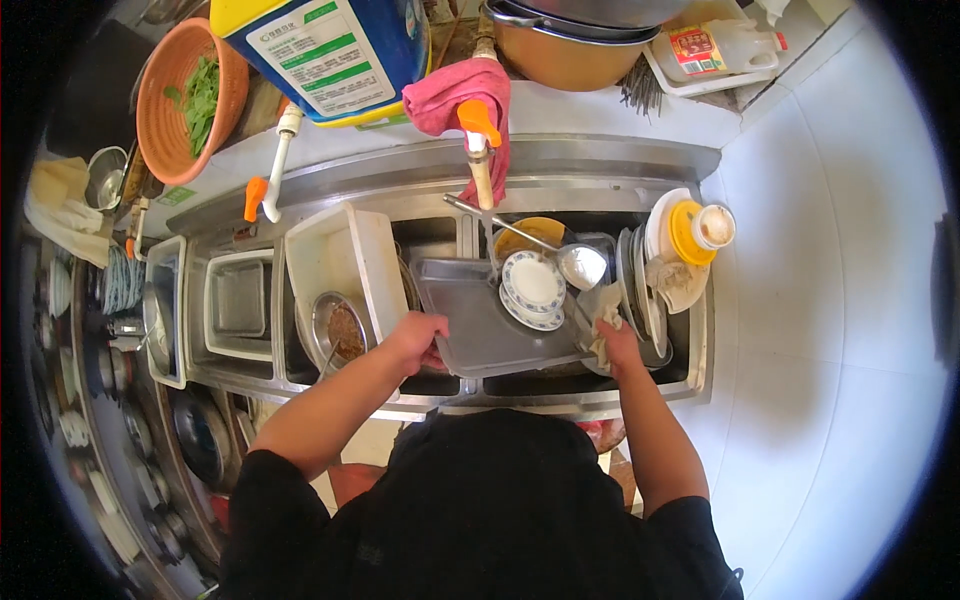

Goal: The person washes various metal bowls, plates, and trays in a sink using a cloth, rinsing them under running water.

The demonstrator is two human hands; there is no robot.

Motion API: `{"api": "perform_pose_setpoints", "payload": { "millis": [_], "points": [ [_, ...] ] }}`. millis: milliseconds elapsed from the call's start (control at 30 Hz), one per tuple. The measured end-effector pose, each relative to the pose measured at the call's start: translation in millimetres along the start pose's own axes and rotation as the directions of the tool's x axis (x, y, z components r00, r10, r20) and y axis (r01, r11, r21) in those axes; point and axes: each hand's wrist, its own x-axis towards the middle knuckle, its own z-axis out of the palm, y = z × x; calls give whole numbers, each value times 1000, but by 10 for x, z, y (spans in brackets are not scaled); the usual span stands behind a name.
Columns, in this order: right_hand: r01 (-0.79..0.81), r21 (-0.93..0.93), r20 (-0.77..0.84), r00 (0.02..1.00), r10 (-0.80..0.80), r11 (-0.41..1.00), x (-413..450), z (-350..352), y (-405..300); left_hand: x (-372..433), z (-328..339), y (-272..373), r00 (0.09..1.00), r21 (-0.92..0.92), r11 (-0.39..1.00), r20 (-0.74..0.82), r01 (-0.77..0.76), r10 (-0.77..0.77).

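Observation:
My left hand grips the near left corner of a grey metal tray, which lies tilted over the sink basins. In my right hand is a crumpled pale cloth, beside the tray's right end. Whether that hand also touches the tray is hard to see. Two small plates with blue-patterned rims, an upper plate and a lower plate, overlap the tray's right part. A metal ladle lies across the basin behind them. Water runs from the tap onto the tray.
Stacked plates lean at the right, with a yellow bowl against them. On the left stand a white plastic bin and a metal bowl of brown bits. A pink cloth drapes over the tap. A white wall bounds the right.

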Motion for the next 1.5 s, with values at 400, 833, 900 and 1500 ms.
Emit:
{"api": "perform_pose_setpoints", "payload": {
  "millis": [400, 833, 900, 1500],
  "points": [
    [90, -561, 258, 964, 70, 823, -248, -431, -750, -683, 91, 474, 944, -168, 938, 183, 304, -273],
    [151, -825, 274, 950, 151, 545, -839, -336, -1395, -906, -61, -30, 890, -242, 882, 326, 405, -320],
    [186, -809, 268, 961, 68, 557, -946, -351, -1489, -1001, -119, -68, 885, -136, 930, 381, 341, -268],
    [819, -252, 515, 564, -645, 515, -439, 1728, -1121, -238, -1, 74, 908, -349, 870, 107, -348, 406]
  ]
}}
